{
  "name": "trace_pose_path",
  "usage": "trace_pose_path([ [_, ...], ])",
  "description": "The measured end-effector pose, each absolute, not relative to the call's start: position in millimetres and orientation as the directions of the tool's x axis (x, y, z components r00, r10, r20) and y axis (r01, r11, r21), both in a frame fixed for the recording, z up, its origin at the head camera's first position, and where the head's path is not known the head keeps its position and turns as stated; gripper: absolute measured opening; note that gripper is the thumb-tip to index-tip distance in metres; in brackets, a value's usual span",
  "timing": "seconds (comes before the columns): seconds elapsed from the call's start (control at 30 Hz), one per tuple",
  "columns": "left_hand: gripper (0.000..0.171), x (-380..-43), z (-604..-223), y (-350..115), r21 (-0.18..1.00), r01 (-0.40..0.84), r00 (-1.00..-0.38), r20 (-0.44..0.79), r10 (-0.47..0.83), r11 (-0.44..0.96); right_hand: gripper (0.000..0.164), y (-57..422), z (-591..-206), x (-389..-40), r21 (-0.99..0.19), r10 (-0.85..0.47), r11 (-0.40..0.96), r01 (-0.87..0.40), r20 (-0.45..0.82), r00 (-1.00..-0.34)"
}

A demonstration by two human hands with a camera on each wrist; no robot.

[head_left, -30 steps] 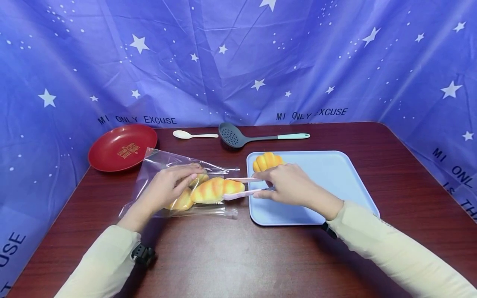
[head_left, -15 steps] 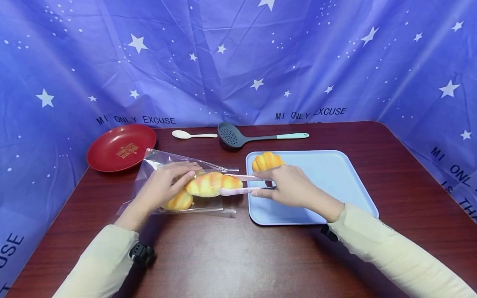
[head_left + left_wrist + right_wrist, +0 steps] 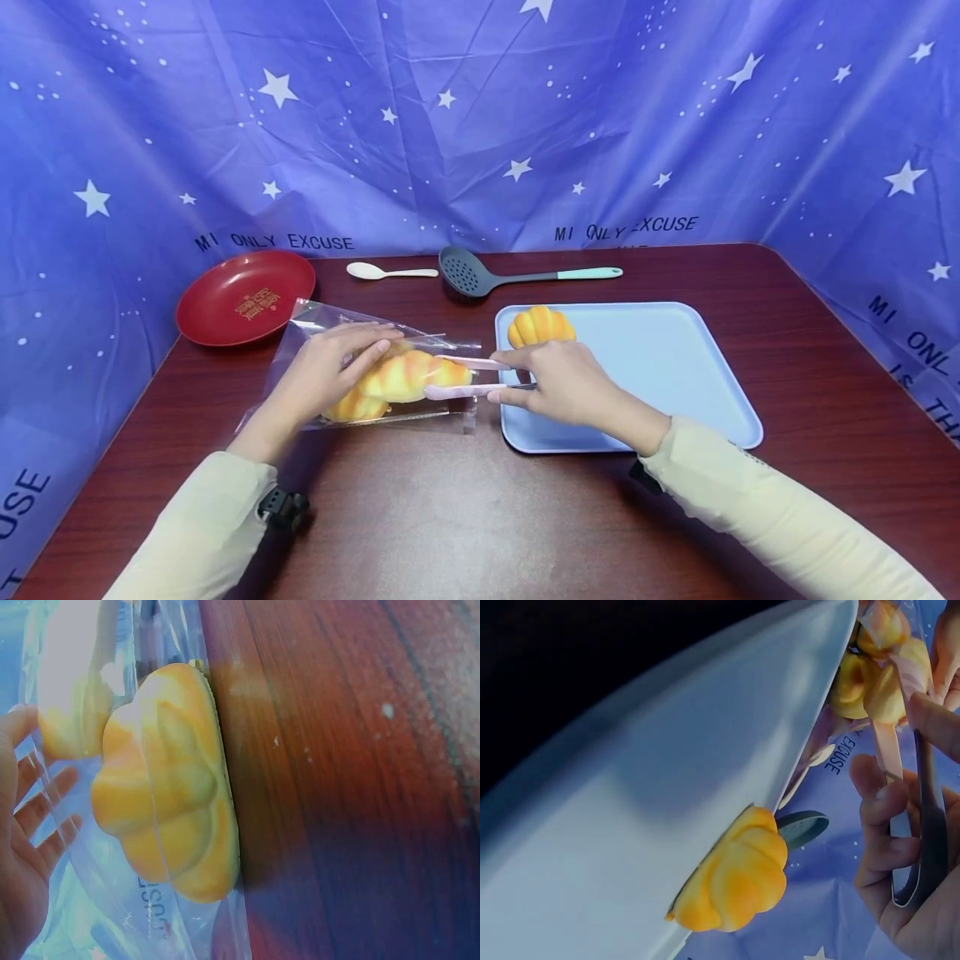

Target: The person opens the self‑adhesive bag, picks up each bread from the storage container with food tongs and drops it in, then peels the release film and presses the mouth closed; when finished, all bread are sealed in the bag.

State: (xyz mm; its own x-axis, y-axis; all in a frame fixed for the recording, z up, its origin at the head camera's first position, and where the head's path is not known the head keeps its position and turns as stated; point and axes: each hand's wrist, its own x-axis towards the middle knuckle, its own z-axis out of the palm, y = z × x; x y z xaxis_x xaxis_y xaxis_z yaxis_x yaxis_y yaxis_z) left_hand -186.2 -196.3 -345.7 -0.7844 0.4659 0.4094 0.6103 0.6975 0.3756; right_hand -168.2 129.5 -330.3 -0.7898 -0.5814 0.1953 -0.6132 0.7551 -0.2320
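Observation:
In the head view my left hand (image 3: 330, 362) rests on a clear plastic bag (image 3: 442, 421), thumb and fingers apart. Bread rolls lie inside the bag; a yellow one (image 3: 169, 784) shows through the film in the left wrist view. My right hand (image 3: 566, 383) grips pink-tipped tongs (image 3: 465, 391), fingers and thumb curled about the grey arms. Between the tong tips is a long striped bread roll (image 3: 405, 375), inside the bag's mouth against the other bread. A yellow shell-shaped bun (image 3: 540, 326) sits on the pale blue tray (image 3: 645, 350), just beyond my right hand.
A red plate (image 3: 225, 300) stands at the back left, partly behind the bag. Along the back edge lie a white spoon (image 3: 386, 272) and a slotted skimmer (image 3: 468, 273) with a mint handle. A starry blue curtain (image 3: 480, 125) hangs around the table (image 3: 450, 508).
My right hand and the tongs have shifted left, pushing the long bread roll deeper into the bag. My left hand has barely moved. The bun on the tray stays in place.

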Motion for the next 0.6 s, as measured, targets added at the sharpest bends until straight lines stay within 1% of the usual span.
trace_pose_path([
  [0.13,0.023,-186.5,-346.0,-197.0,0.369,0.625,-0.770,0.436,0.466,0.687,0.050,130.1,-328.6,-168.3,-0.238,-0.594,0.747,-0.621,0.182,-0.784],
  [0.27,0.020,-186.1,-344.9,-196.5,0.379,0.635,-0.761,0.456,0.462,0.673,0.050,131.9,-326.8,-168.4,-0.243,-0.585,0.753,-0.611,0.177,-0.792],
  [0.6,0.021,-185.0,-344.6,-195.9,0.375,0.616,-0.777,0.434,0.456,0.693,0.051,129.8,-328.6,-167.7,-0.254,-0.575,0.755,-0.604,0.187,-0.797],
])
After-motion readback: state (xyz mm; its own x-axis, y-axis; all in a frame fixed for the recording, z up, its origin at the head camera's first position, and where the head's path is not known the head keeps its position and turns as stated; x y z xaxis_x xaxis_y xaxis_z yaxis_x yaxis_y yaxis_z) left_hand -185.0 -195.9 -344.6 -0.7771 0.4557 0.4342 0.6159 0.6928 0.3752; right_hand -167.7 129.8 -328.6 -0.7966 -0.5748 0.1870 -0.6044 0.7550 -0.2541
